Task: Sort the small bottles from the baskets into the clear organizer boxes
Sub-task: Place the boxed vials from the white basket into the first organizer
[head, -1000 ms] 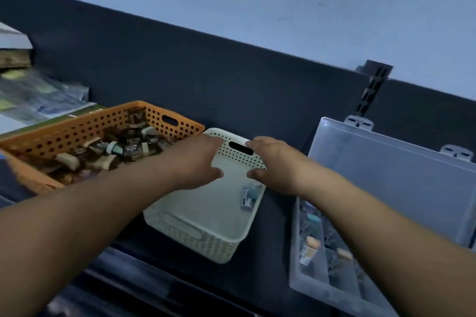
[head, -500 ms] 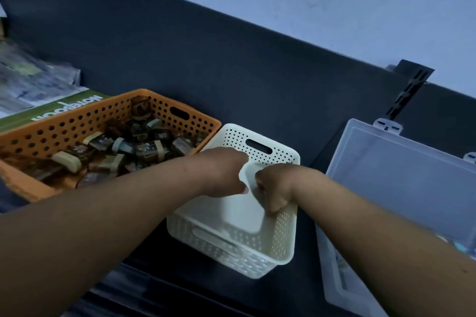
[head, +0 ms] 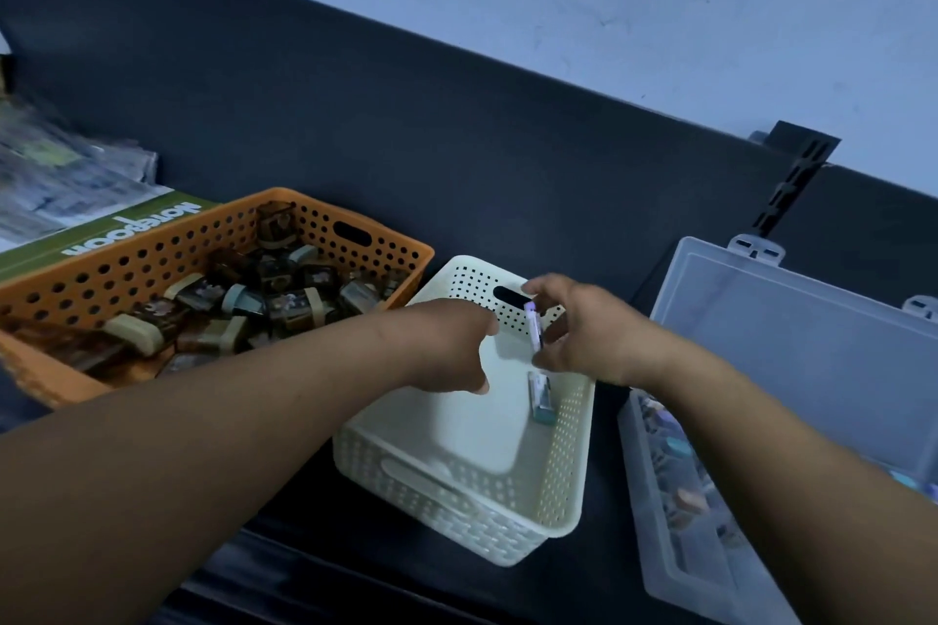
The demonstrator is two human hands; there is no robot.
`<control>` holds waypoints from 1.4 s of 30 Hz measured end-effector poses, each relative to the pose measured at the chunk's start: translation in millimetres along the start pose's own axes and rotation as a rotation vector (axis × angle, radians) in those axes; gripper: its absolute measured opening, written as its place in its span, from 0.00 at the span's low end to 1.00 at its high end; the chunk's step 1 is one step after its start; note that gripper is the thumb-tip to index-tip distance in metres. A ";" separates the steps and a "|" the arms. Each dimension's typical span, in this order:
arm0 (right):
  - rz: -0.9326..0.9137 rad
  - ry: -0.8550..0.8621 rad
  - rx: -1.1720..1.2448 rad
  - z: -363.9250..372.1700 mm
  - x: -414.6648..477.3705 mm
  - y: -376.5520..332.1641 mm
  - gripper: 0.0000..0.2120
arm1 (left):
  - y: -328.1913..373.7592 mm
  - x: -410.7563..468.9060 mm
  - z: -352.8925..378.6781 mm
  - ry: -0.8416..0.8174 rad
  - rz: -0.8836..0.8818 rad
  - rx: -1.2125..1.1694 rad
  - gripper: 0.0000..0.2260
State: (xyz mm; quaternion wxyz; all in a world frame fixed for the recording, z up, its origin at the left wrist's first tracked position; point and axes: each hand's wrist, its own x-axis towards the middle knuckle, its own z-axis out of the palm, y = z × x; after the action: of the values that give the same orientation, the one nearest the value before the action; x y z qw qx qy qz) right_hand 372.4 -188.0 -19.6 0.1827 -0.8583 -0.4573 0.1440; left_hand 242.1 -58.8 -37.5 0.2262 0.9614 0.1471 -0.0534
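Observation:
A white basket (head: 457,487) stands at the centre of the dark shelf. My right hand (head: 589,330) hovers over its far end and pinches a small bottle (head: 534,330) with a light cap between thumb and fingers. Another small bottle (head: 541,396) lies on the basket floor just below. My left hand (head: 446,345) reaches into the basket beside it, fingers curled, holding nothing that I can see. An orange basket (head: 127,249) at the left holds several dark small bottles (head: 284,299). The clear organizer box (head: 660,513) lies at the right with its lid (head: 802,345) open.
A green notebook (head: 101,234) and plastic-wrapped packets (head: 51,178) lie behind the orange basket. A black shelf bracket (head: 792,178) rises on the wall behind the organizer. A dark back panel runs along the shelf's rear.
My right hand has risen from the basket floor with a small bottle pinched in it. The view has shifted, bringing the white basket closer to centre.

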 end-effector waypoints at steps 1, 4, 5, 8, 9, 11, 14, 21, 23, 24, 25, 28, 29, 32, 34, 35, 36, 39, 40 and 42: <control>-0.011 0.023 0.028 -2.3 -4.0 1.6 0.33 | 3.4 3.0 1.3 -0.013 0.004 -0.004 0.30; -0.038 0.100 0.093 -9.3 -18.6 7.7 0.29 | 18.9 16.8 8.2 -0.061 0.024 0.019 0.30; -0.047 0.126 0.119 -11.1 -23.4 9.9 0.27 | 24.8 22.3 11.5 -0.084 0.029 0.034 0.30; -0.075 0.186 0.239 -15.1 -37.8 18.2 0.25 | 40.7 39.1 22.7 -0.130 0.046 0.082 0.22; -0.082 0.197 0.294 -16.1 -43.5 20.7 0.25 | 45.1 45.0 26.8 -0.129 0.052 0.094 0.17; -0.093 0.212 0.375 -17.4 -54.4 22.9 0.25 | 49.4 54.1 33.1 -0.111 0.052 0.137 0.14; -0.104 0.218 0.475 -20.3 -72.3 25.3 0.24 | 53.8 66.1 38.7 -0.102 0.040 0.213 0.16; -0.081 0.220 0.673 -26.6 -92.5 35.6 0.27 | 52.0 67.2 36.7 -0.059 0.062 -0.021 0.16; -0.090 0.226 0.696 -29.6 -96.1 38.9 0.27 | 49.3 65.7 35.0 -0.007 0.055 -0.125 0.13; -0.096 0.231 0.707 -31.8 -98.7 40.8 0.27 | 49.1 64.3 32.7 0.029 0.052 -0.202 0.12; -0.101 0.232 0.712 -34.6 -101.8 42.9 0.27 | 50.0 61.7 28.7 0.061 0.053 -0.291 0.11; -0.106 0.244 0.726 -47.1 -112.3 52.5 0.23 | 62.2 47.0 9.4 0.124 0.083 -0.511 0.05; -0.109 0.259 0.742 -52.2 -116.6 56.2 0.21 | 69.4 40.8 2.3 0.142 0.099 -0.563 0.03; -0.113 0.306 0.812 -67.0 -128.8 70.7 0.14 | 92.9 22.8 -12.6 0.174 0.142 -0.675 0.01; -0.093 0.318 0.849 -76.1 -139.2 83.5 0.13 | 112.9 14.4 -14.3 0.175 0.141 -0.733 0.03; -0.079 0.317 0.871 -80.5 -145.2 90.1 0.12 | 124.6 11.1 -12.9 0.165 0.135 -0.771 0.04; -0.063 0.313 0.900 -84.0 -150.2 96.6 0.12 | 136.1 8.5 -10.7 0.146 0.127 -0.810 0.05; -0.032 0.288 0.993 -93.0 -169.5 117.8 0.10 | 177.1 5.6 4.6 0.079 0.102 -0.879 0.08; -0.027 0.292 1.005 -95.1 -175.3 124.4 0.10 | 189.5 6.4 10.7 0.065 0.104 -0.893 0.09; -0.025 0.320 1.017 -97.9 -185.2 137.1 0.10 | 210.0 10.6 21.9 0.066 0.113 -0.921 0.09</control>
State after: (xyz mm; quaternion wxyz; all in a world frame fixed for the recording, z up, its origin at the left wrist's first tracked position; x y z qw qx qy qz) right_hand 413.3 -431.6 21.5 0.6449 -0.6671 -0.3063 0.2127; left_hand 315.9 -245.3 29.2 0.6272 0.7686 0.1102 0.0607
